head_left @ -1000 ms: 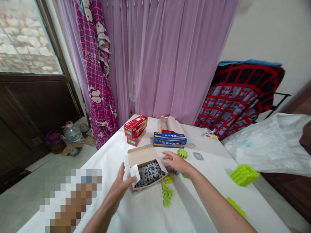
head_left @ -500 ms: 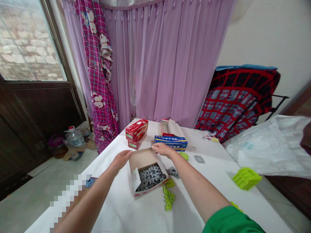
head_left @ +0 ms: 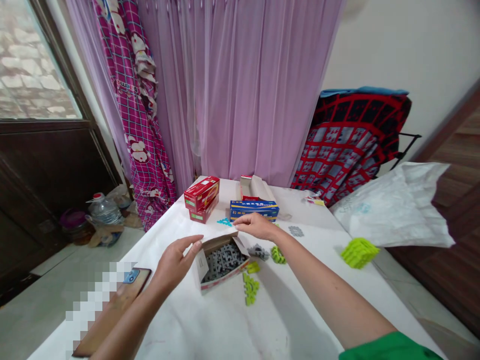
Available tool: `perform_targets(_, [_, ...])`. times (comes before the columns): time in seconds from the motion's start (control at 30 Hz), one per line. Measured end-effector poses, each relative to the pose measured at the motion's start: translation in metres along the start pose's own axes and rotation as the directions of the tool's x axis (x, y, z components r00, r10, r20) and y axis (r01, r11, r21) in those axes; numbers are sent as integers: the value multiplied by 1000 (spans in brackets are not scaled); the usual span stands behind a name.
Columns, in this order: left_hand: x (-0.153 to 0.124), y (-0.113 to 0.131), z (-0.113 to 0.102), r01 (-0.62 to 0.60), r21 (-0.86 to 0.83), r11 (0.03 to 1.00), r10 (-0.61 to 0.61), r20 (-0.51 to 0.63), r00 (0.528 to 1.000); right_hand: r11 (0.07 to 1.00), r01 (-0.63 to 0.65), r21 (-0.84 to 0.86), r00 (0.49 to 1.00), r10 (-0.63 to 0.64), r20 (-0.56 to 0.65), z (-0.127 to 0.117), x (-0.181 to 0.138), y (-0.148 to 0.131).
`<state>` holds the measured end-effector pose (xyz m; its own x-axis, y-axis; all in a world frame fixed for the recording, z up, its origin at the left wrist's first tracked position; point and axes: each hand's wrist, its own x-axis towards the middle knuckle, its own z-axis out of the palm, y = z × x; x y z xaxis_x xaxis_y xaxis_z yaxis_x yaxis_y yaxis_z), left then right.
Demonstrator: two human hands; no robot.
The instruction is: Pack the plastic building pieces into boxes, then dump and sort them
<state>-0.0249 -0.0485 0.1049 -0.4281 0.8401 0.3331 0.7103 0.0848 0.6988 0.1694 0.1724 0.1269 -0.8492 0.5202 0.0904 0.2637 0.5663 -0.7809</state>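
Observation:
A small cardboard box (head_left: 225, 281) stands on the white-covered table, its top open, full of grey interlocking plastic pieces (head_left: 225, 261). My left hand (head_left: 178, 260) is at the box's back left corner, thumb and index finger apart. Over the back right corner hovers my right hand (head_left: 257, 225), palm down and fingers stretched; I cannot tell whether it touches the rim. Both hands look free of any object. Green pieces (head_left: 250, 288) lie at the box's right front, with a grey piece (head_left: 258, 252) and a green ring-shaped piece (head_left: 278, 255) to its right.
Stacked red boxes (head_left: 202, 197), a blue box (head_left: 255, 210) and an open red box (head_left: 258, 189) stand at the back. A blue piece (head_left: 225, 221) lies before them. On the right sits a green cube (head_left: 360, 252) near a white bag (head_left: 393, 210); a phone (head_left: 116, 310) lies left.
The box's raised flap, held by both hands before, no longer stands up. My hands have let go of it, and the blue piece behind has come into view.

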Motion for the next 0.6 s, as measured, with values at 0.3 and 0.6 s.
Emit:
perform_targets(0.3, [-41, -11, 29, -224, 232, 946, 256, -118, 959, 848, 358, -390, 923, -386, 8, 16, -48, 19])
perform_targets(0.6, [-53, -20, 39, -402, 523, 751, 501, -55, 864, 666, 407, -626, 836, -547, -37, 37, -63, 35])
